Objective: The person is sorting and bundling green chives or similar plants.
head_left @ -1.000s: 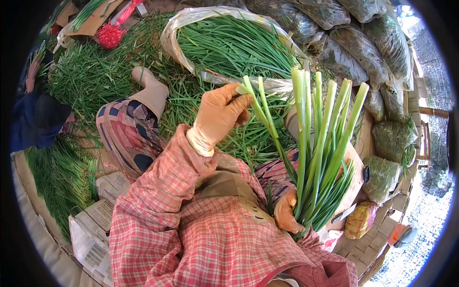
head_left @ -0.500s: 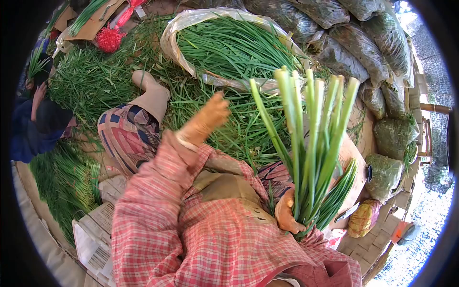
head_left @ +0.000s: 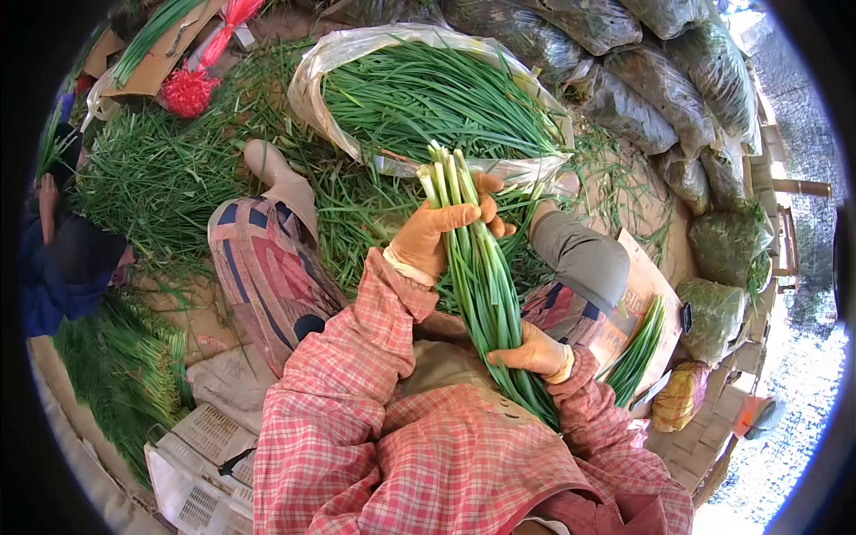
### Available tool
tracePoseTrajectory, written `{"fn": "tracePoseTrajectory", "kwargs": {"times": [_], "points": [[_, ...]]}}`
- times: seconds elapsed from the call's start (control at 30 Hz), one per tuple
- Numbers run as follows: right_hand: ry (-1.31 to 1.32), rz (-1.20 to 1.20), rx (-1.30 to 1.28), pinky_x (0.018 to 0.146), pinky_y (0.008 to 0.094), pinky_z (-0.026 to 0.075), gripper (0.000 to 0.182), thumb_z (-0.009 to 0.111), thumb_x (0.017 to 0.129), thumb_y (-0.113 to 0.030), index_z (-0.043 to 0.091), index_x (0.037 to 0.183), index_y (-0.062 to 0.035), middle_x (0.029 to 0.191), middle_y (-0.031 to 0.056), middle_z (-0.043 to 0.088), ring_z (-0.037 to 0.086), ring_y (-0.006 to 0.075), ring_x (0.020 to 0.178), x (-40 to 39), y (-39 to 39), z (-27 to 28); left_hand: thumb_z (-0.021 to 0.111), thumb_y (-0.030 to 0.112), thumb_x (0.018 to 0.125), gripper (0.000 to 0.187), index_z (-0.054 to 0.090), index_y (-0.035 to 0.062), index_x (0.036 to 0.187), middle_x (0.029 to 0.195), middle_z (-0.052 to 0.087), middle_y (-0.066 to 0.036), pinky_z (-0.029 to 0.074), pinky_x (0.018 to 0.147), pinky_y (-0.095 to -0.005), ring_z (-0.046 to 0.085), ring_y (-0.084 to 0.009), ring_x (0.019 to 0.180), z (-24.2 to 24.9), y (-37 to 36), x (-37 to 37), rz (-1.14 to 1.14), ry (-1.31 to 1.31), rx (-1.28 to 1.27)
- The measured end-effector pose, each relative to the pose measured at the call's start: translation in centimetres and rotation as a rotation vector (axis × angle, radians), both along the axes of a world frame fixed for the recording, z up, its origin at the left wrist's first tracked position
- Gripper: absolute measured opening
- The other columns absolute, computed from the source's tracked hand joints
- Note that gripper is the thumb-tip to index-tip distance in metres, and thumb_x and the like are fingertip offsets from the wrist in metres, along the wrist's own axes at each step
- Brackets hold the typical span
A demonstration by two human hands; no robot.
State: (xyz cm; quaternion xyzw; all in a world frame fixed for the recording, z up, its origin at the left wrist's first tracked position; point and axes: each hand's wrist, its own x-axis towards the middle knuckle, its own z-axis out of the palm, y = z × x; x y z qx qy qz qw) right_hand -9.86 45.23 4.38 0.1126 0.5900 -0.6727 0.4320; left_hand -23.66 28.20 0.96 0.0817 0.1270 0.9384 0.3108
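Note:
A bunch of garlic chives (head_left: 486,276) is held slanting in front of my chest, pale cut ends up and green leaves hanging toward my right sleeve. My left hand (head_left: 426,239), in an orange glove, is closed around the upper stalks just below the pale ends, its fingertips showing on the far side. Lower down, my right hand (head_left: 532,351), also gloved, grips the leafy part. Beside my right arm, a smaller bunch of chives (head_left: 637,348) lies on a cardboard sheet (head_left: 635,278).
Ahead lies an open plastic sack of chives (head_left: 437,89). Loose leaves (head_left: 178,169) cover the ground. Filled bags (head_left: 637,98) are stacked at the right. A co-worker's arm (head_left: 47,209) shows at the far left, near another chive pile (head_left: 120,357). Red string (head_left: 189,91) lies at upper left.
My left hand has moved right and closed around the bunch's upper stalks. The bunch has moved away from the camera and leftward, and my right hand still holds it.

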Motion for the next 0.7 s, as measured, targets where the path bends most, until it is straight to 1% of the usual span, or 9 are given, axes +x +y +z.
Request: {"fn": "tracePoseTrajectory", "kwargs": {"times": [0.07, 0.13, 0.17, 0.2, 0.23, 0.27, 0.33, 0.53, 0.7], "points": [[0.088, 0.581, 0.325, 0.082, 0.0298, 0.042, 0.059, 0.072, 0.066, -0.033, 0.05, 0.112, -0.0034, 0.096, 0.0087, 0.059, 0.054, 0.018, 0.091, -2.6, 2.0, 2.2, 0.066, 0.018, 0.071, 0.038, 0.05, 0.0012, 0.1, 0.077, 0.054, -0.004, 0.04, 0.087, -0.0448, 0.055, -0.0214, 0.077, -0.4, -0.2, 0.2, -0.036, -0.03, 0.0], [0.445, 0.529, 0.373, 0.082, 0.0305, 0.043, 0.069, 0.073, 0.062, -0.04, 0.048, 0.115, -0.0035, 0.094, 0.0113, 0.06, 0.056, 0.0196, 0.092, -6.0, 4.9, 3.9, 0.065, 0.018, 0.07, 0.035, 0.051, 0.0013, 0.097, 0.076, 0.055, -0.006, 0.04, 0.086, -0.0453, 0.056, -0.0244, 0.079, -0.6, -0.3, -0.1, -0.049, -0.008, -0.059], [0.709, 0.89, 0.765, 0.082, 0.0304, 0.043, 0.069, 0.071, 0.064, -0.039, 0.046, 0.117, -0.0026, 0.103, 0.0106, 0.058, 0.055, 0.0189, 0.095, -10.8, 4.3, 8.7, 0.065, 0.018, 0.07, 0.034, 0.051, 0.0013, 0.096, 0.076, 0.056, -0.007, 0.041, 0.086, -0.0455, 0.056, -0.0258, 0.08, -0.6, -0.2, 0.0, -0.06, -0.001, -0.089], [0.552, 0.403, 0.478, 0.084, 0.0303, 0.041, 0.069, 0.068, 0.067, -0.041, 0.045, 0.119, -0.0024, 0.112, 0.012, 0.054, 0.052, 0.0197, 0.1, -12.0, 5.7, 7.7, 0.065, 0.017, 0.07, 0.033, 0.051, 0.0007, 0.096, 0.079, 0.057, -0.009, 0.042, 0.084, -0.0427, 0.057, -0.026, 0.082, -0.2, -0.1, 0.1, -0.075, 0.018, -0.078], [0.975, 0.407, 0.423, 0.088, 0.0322, 0.038, 0.067, 0.064, 0.071, -0.045, 0.044, 0.12, -0.0034, 0.116, 0.013, 0.051, 0.049, 0.0215, 0.106, -15.5, 5.1, 8.6, 0.064, 0.016, 0.07, 0.033, 0.052, 0.0001, 0.097, 0.082, 0.058, -0.011, 0.044, 0.082, -0.04, 0.057, -0.0262, 0.084, 0.6, 0.0, 0.1, -0.092, 0.04, -0.067], [1.023, 0.525, 0.44, 0.096, 0.0357, 0.029, 0.079, 0.046, 0.075, -0.061, 0.039, 0.124, 0.0003, 0.122, 0.0157, 0.045, 0.041, 0.0241, 0.115, -18.7, 3.3, 11.2, 0.064, 0.015, 0.071, 0.033, 0.052, -0.0005, 0.098, 0.086, 0.06, -0.013, 0.046, 0.08, -0.0372, 0.058, -0.0264, 0.086, 1.3, 0.0, 0.1, -0.111, 0.062, -0.058], [1.254, 0.646, 0.275, 0.098, 0.0344, 0.028, 0.065, 0.039, 0.084, -0.05, 0.037, 0.125, 0.0006, 0.124, 0.0162, 0.043, 0.04, 0.0244, 0.116, -22.8, -0.7, 14.0, 0.064, 0.018, 0.068, 0.04, 0.052, -0.0023, 0.1, 0.093, 0.059, -0.018, 0.044, 0.083, -0.0352, 0.056, -0.0268, 0.092, 1.5, -0.2, 0.0, -0.17, 0.107, -0.139], [1.367, 1.26, 0.603, 0.095, 0.0329, 0.032, 0.052, 0.041, 0.085, -0.037, 0.039, 0.124, -0.0011, 0.119, 0.0162, 0.046, 0.043, 0.0235, 0.112, -22.4, -5.0, 9.7, 0.066, 0.016, 0.062, 0.047, 0.051, -0.0045, 0.102, 0.095, 0.058, -0.021, 0.044, 0.084, -0.0395, 0.056, -0.0299, 0.092, 2.9, -1.4, 1.2, 0.005, 0.065, -0.195], [1.503, 1.205, 0.639, 0.092, 0.0316, 0.035, 0.043, 0.043, 0.087, -0.026, 0.041, 0.122, -0.0025, 0.116, 0.0161, 0.049, 0.045, 0.0227, 0.108, -20.9, -3.3, 6.5, 0.064, 0.011, 0.073, 0.024, 0.052, 0.0003, 0.091, 0.089, 0.06, -0.016, 0.044, 0.084, -0.0465, 0.057, -0.0312, 0.09, -0.2, -0.1, 2.2, 0.016, 0.016, -0.146]]}}
